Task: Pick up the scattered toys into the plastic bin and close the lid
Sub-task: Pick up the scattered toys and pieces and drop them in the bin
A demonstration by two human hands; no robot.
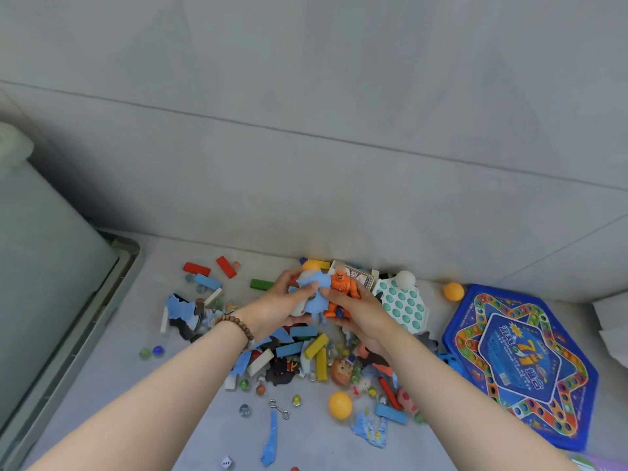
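"What lay closest to the camera?"

"Two bare forearms reaching forward, with a die [227,462] and a blue scrap [270,440] on the floor [339,185] between them. Further out sat the main heap of toys [306,355]: wooden blocks, marbles, a yellow ball [340,405]."

"And the hands?"

"Both were raised over the heap, by the wall. The left hand [280,309], a bead bracelet [237,326] on its wrist, was curled around a white toy and blue foam pieces [316,294]. The right hand [360,316] had its fingers closed around an orange figure [341,292]. The two loads touched."

"Where was the bin?"

"At the left edge stood a pale container [51,266], well apart from the hands; probably the bin, though I couldn't be sure."

"How should the step be done?"

"I judged the foam loosely held, so cup both hands together underneath, carry the load low toward the left, and let go only once over the opening. The game board [520,365] and marbles would need separate trips."
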